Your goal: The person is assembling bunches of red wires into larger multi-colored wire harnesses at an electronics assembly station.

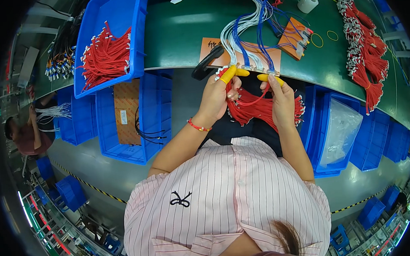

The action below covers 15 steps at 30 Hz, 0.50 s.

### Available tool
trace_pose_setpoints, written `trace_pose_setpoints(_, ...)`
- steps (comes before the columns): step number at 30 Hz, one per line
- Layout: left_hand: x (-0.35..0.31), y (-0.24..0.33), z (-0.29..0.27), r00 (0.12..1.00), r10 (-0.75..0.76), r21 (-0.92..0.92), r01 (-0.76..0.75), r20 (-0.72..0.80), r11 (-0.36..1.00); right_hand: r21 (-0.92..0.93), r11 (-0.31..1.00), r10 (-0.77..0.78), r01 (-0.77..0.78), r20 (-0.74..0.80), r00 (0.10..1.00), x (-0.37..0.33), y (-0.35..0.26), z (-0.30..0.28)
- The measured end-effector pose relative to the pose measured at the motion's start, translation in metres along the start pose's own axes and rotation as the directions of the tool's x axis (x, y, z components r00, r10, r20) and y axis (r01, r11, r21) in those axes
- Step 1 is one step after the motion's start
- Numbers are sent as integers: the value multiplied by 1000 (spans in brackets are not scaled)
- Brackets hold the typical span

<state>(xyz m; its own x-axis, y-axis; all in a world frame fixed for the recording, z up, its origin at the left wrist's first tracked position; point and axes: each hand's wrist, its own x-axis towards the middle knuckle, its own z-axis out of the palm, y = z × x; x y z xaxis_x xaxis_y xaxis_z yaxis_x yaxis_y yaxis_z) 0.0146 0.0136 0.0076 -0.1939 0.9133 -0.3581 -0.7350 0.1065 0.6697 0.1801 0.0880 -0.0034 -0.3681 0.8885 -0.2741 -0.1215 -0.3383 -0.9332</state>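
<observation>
"Red cable (262,97), that's the one to watch, right?"

"Yep. From where I'm standing it sags in a loop between the hands, one stretch running up to the right hand (282,103). That hand's pinched nearly closed, and it looks like the cable's caught between thumb and finger."

"And the left hand (216,97)?"

"Curled in, thumb and forefinger close together, both wearing yellow finger covers (230,74). Red strands show right under them, but honestly I can't tell what the tips have hold of."

"What's just past the fingers?"

"Row of small pale connectors (271,72), with white wires (228,38) and blue wires (260,27) coming in from beyond. There's a red bundle (252,109) right below both hands, over the lap, and a blue bin (97,13) of more red ones well off to the left hand's left."

"So which step is this?"

"Looks to me like lining up one cable at that connector row, ends handled one by one. Just my read tho."

"And the next move needs what?"

"I'd say steady fingertips, a straight approach to the connector, and enough slack that the loop doesn't tug. Fiddly stuff lol."
</observation>
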Motion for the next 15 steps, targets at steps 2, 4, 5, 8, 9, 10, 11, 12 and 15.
trace_pose_setpoints(2,-3,-3,3,997,73,32,-72,-28,997,-4,1000,-11,11,-2,1000,-2,1,-1)
trace_pose_setpoints(4,-3,-4,3,992,117,68,-114,-46,991,0,1000,-23,23,-8,1000,-2,2,-2)
trace_pose_setpoints(5,-2,-6,1,991,124,89,-119,-53,989,7,1000,-28,28,-11,1000,-2,3,-1)
trace_pose_setpoints(8,-1,-6,-1,989,132,115,-124,-66,986,1,998,-55,55,0,998,-1,3,-3)
trace_pose_setpoints(9,0,-6,-2,989,131,116,-122,-68,986,-6,998,-66,66,6,998,-2,3,-4)
trace_pose_setpoints(10,1,-7,-3,988,135,123,-126,-68,984,-26,997,-74,75,34,997,-4,3,-4)
trace_pose_setpoints(11,2,-8,-4,988,136,129,-127,-68,984,-48,995,-80,83,58,995,-8,3,-5)
trace_pose_setpoints(12,3,-9,-5,988,137,134,-127,-67,983,-70,993,-85,91,83,993,-12,3,-6)
trace_pose_setpoints(15,3,-10,-2,983,165,140,-153,-78,978,-74,991,-105,109,63,993,-15,6,-2)
